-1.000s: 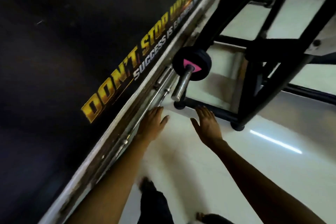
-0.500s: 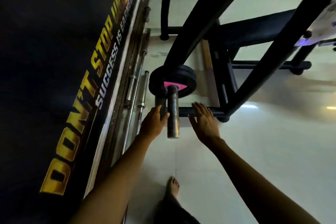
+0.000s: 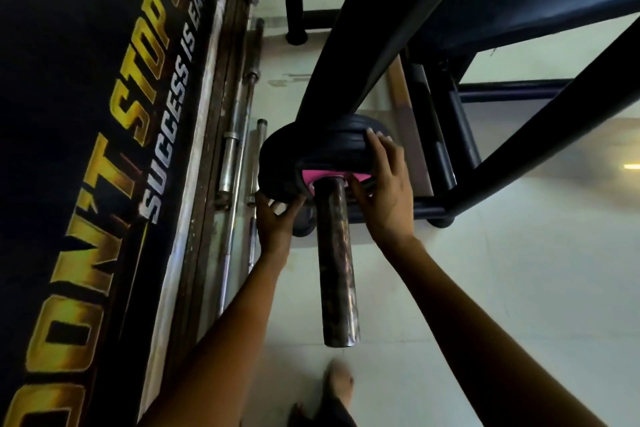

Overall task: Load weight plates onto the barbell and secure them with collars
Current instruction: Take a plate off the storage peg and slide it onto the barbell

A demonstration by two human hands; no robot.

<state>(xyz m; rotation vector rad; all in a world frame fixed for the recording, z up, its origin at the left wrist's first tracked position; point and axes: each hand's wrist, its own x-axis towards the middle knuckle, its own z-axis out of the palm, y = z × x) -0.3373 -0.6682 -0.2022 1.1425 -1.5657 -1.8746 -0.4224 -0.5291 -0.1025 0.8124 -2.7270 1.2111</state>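
Observation:
A dark metal barbell sleeve (image 3: 336, 260) points toward me, its end near my foot. A black weight plate (image 3: 284, 163) with a pink centre label (image 3: 323, 176) sits on the sleeve, pushed up against the black rack upright (image 3: 363, 38). My left hand (image 3: 275, 224) cups the plate's lower left rim. My right hand (image 3: 384, 184) grips its right rim, fingers curled over the edge and thumb near the pink label. No collar shows on the sleeve.
A dark wall banner with gold lettering (image 3: 104, 166) fills the left side. Several spare steel bars (image 3: 239, 163) lie along its base. Black rack beams (image 3: 540, 97) cross the upper right over pale floor tiles. My bare foot (image 3: 341, 381) stands below the sleeve's end.
Both hands moved forward from beside the sleeve and took hold of the plate's rim on either side. The camera came closer to the barbell's end.

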